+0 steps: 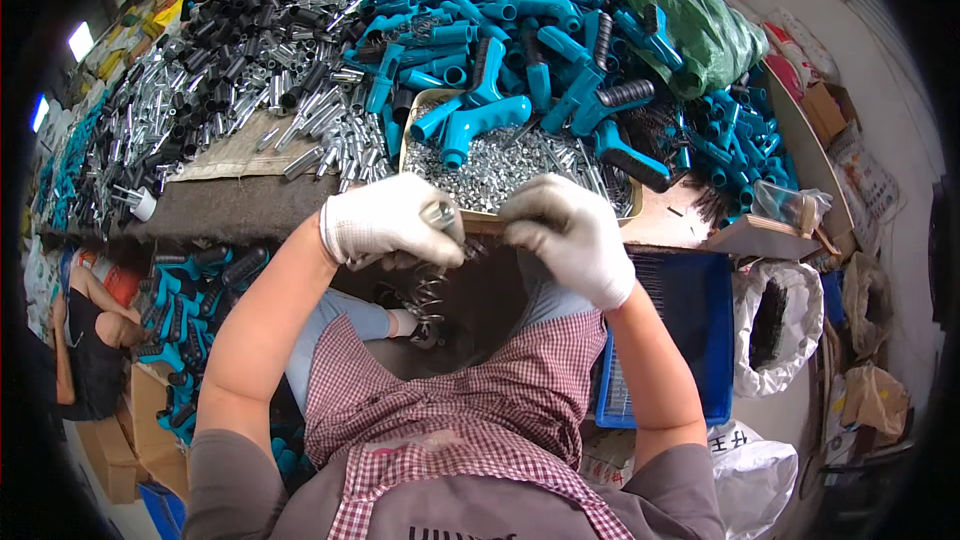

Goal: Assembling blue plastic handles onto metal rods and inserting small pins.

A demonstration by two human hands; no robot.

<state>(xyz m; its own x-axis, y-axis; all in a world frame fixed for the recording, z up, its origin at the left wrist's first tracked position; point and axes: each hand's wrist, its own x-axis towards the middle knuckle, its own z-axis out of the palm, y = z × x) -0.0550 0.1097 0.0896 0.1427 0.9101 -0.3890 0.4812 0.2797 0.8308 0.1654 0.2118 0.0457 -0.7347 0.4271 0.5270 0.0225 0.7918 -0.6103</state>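
My left hand (385, 222), in a white glove, is closed at the front edge of the bench. A short shiny metal tube (438, 214) shows between its thumb and fingers, and thin coil springs (428, 290) dangle below the same hand. To its right, my gloved right hand (572, 235) has its fingers pinched toward the left hand; what they hold is too small to make out. Just beyond both hands lies a shallow cream tray (405, 152) of small metal parts. Teal pistol-shaped handles (485, 120) with black grips lie across it.
Heaps of metal tubes (325, 120), black sleeves (225, 65) and teal handles cover the bench. A green sheet (690, 15) drapes the right heap. A blue crate (715, 340) and white sack (810, 325) stand right of my legs. Another person (95, 340) is at lower left.
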